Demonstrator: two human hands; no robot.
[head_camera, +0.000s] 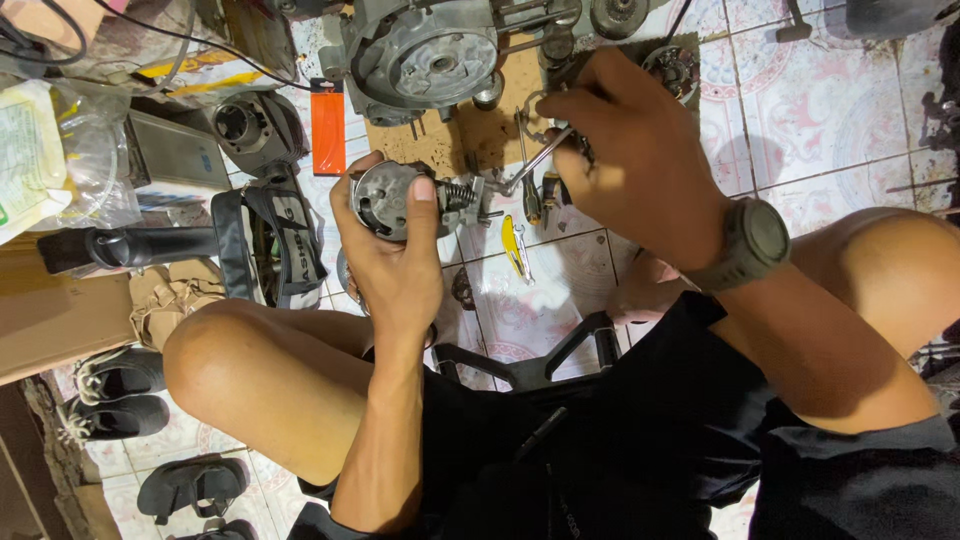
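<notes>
Left hand (395, 262) wraps around a round grey metal engine part with a coil spring sticking out its side (400, 197), thumb pressed flat on its face, fingers curled behind it. The part is held up above the patterned pink-and-white floor tiles (810, 110), between the knees. Right hand (640, 150) is closed around a thin silver metal tool (530, 165); the tool's tip reaches down to the spring end of the part, touching or just beside it, cannot tell which. A dark grey wristwatch (752, 240) sits on the right wrist. Behind the hands, a large grey cast-metal engine casing (425, 55) rests on a brown cardboard sheet (490, 130). An orange flat packet (327, 125) lies left of the cardboard. A yellow-handled tool (515, 248) lies on the tiles below the part. Black shoes (118, 395) and tan sandals (165, 300) sit at the left edge.
</notes>
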